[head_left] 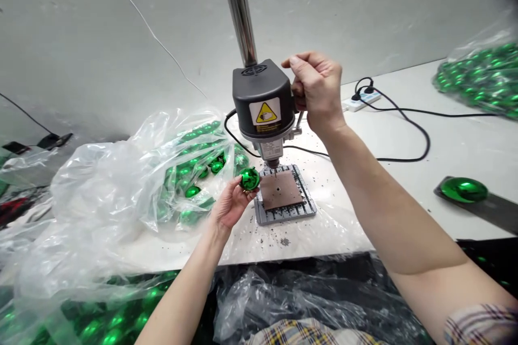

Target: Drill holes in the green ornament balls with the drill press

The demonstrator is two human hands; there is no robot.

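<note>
Currently: green bauble (250, 178), pinched by fingers of left hand (234, 202); brown board (286, 194), just right of them; drill press (263, 91), above-right; right hand (318, 89), fingers curled at lever (299, 119), hold unclear.

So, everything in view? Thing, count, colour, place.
Table: 1, white, centre
Drill press: 1, black-silver, centre
Lever: 1, silver, right of press
Base: 1, grey, below press
Board: 1, brown, on base
Held ball: 1, green, left of board
Chips: many, dark, around base
Bags: 2+, clear, green balls inside, left and right
Power strip: 1, white, table right
Cords: several, black, white, table and wall
Glossy piece: 1, green, on dark strip, right
Plastic sheeting: count unclear, clear, bottom
Sleeve: 1, plaid, lower right
Left grip: 1, bare, around held ball
Right grip: 1, bare, on lever
</note>
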